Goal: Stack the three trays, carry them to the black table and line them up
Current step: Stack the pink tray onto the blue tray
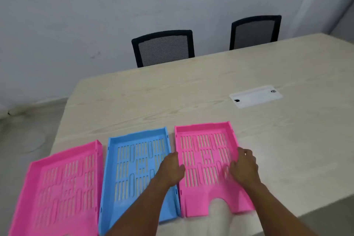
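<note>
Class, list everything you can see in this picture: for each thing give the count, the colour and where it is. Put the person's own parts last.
pink trays: 2, pink; one at the left end of the row, one at the right end
blue tray: 1, blue; in the middle, between the pink ones
table: 1, pale wood; under the trays
cable cover: 1, white; set in the tabletop, far right
chairs: 2, black mesh; behind the table's far edge
wall: 1, grey-white; behind the chairs
left hand: 1; at the right pink tray's left wall
right hand: 1; at its right wall
</note>
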The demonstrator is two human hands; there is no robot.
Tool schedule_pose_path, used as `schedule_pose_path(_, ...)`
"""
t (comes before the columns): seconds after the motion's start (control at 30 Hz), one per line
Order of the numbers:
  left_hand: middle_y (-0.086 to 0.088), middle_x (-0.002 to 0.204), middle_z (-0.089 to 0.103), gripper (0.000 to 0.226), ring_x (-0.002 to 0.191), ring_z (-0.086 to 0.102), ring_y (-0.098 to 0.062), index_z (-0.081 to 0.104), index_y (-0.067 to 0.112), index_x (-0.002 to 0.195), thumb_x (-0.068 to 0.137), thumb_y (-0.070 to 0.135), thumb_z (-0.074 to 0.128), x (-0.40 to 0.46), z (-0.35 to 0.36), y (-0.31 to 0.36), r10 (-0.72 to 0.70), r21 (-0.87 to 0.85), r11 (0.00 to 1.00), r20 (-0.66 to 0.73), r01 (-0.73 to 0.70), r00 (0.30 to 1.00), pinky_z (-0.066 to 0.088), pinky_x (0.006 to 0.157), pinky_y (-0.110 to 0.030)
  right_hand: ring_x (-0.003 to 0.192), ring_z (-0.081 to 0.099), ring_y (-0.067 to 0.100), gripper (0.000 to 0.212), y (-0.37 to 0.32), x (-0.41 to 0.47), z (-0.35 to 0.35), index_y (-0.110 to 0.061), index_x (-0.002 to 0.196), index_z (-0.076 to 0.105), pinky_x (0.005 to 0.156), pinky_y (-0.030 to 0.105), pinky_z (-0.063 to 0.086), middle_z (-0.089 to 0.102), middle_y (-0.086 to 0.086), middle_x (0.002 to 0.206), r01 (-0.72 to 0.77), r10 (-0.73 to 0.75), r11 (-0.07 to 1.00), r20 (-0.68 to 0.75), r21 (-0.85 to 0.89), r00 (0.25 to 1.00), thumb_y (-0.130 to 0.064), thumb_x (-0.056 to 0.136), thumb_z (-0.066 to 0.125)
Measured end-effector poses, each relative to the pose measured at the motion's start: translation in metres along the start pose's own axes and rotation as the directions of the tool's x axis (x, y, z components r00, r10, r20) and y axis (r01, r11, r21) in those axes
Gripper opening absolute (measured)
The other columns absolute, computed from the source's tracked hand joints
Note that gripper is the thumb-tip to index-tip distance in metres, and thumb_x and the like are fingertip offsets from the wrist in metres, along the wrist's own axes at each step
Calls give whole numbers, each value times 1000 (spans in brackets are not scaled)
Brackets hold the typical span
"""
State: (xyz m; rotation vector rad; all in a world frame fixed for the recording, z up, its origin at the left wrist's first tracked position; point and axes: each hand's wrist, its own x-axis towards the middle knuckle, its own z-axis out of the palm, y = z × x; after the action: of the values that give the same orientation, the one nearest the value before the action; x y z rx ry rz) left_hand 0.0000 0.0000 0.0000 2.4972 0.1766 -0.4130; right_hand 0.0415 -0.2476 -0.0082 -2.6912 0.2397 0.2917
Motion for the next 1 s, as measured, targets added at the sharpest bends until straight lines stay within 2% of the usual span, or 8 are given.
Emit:
schedule_pose_path(0.1,-19,111,62,35,105,62,-32,51,-2,121,97,23,50,5,5,5,-31,-36,999,-22,30,999,51,89,-40,117,54,42,51,13,0,1,-3,141,41,96,50,48,48,23,134,-55,53,994,29,97,998,-11,92,54)
schedule_pose_path(0.23,-22,115,63,37,103,62,-30,48,-4,127,97,18,50,8,11,12,-90,-38,995,-9,90,996,51,84,-35,101,63,39,34,23,1,7,1,125,49,84,48,54,60,22,113,-91,81,977,58,192,995,-5,92,50)
schedule_pose_path(0.43,-21,134,53,52,124,53,-30,39,0,144,95,9,55,16,15,10,-118,-108,987,-25,115,993,45,106,-39,80,66,34,10,28,2,8,-7,96,57,71,43,57,67,12,86,-132,134,962,7,239,991,-4,87,54)
schedule_pose_path(0.53,-15,127,47,52,115,52,-23,42,4,142,94,11,60,16,16,8,-123,-185,977,-64,109,990,44,99,-26,71,62,32,17,28,6,3,-12,85,55,61,40,54,63,8,76,-117,128,962,-28,246,991,0,84,43)
schedule_pose_path(0.63,-11,121,43,52,102,51,-17,43,4,141,92,9,62,16,14,8,-119,-246,965,-116,87,986,41,87,-18,73,63,34,21,24,12,-3,-10,89,59,64,43,58,63,10,78,-73,94,966,-70,249,993,3,83,43)
schedule_pose_path(0.8,-11,112,42,49,87,52,-16,48,5,139,91,-1,55,15,-1,-1,-120,-317,948,-222,44,968,43,77,-19,65,67,31,25,7,16,-4,-5,98,66,64,43,62,68,13,80,-26,66,961,-137,275,988,4,86,45)
schedule_pose_path(0.93,-12,116,42,54,89,51,-15,47,6,143,91,-8,49,10,-22,-21,-171,-392,919,-318,34,933,47,72,-18,84,66,36,31,-21,9,7,-5,113,64,76,47,58,69,17,95,39,16,949,-173,313,985,3,89,46)
schedule_pose_path(1.0,-12,112,42,53,81,50,-9,50,5,140,90,-11,46,3,-34,-34,-208,-421,906,-377,33,903,46,64,-7,89,65,36,33,-39,5,13,-4,117,64,79,46,57,69,17,99,87,-27,939,-181,334,983,2,89,47)
